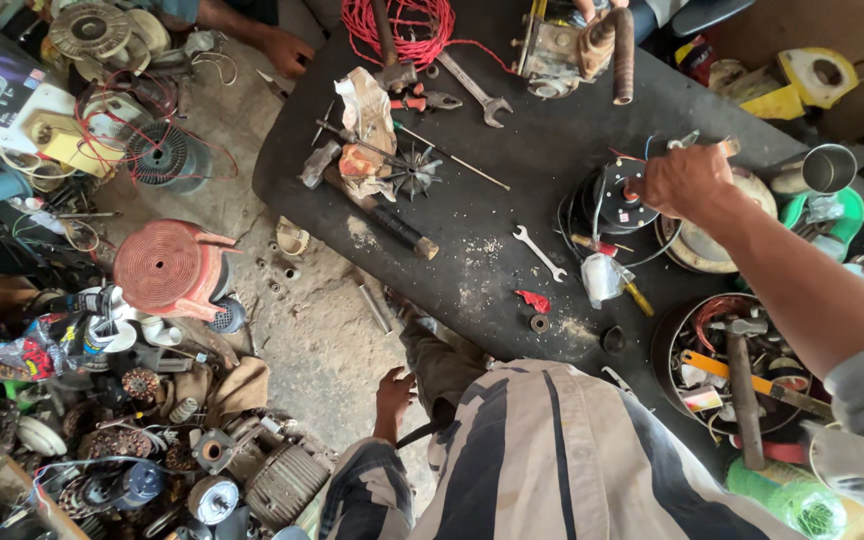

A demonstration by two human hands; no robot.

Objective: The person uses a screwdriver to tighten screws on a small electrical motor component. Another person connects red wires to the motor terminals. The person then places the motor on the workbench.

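My right hand (682, 180) reaches out over the dark table (512, 180) and closes on a black round motor part (617, 200) that trails thin wires. A small wrench (539, 253), a red clip (534, 300) and a clear plastic bag (602, 278) lie just in front of it. My left hand (393, 392) hangs low beside my knee (442, 365), touching the trouser leg and holding nothing. My striped shirt fills the lower middle of the view.
A hammer (377, 210), a larger wrench (472, 95), pliers, a fan impeller (412, 170) and red wire (402, 30) lie on the table. Other people's hands (287, 50) work at the far edge. A tool tub (732, 370) sits right; motor parts and a red stool (167, 268) crowd the floor left.
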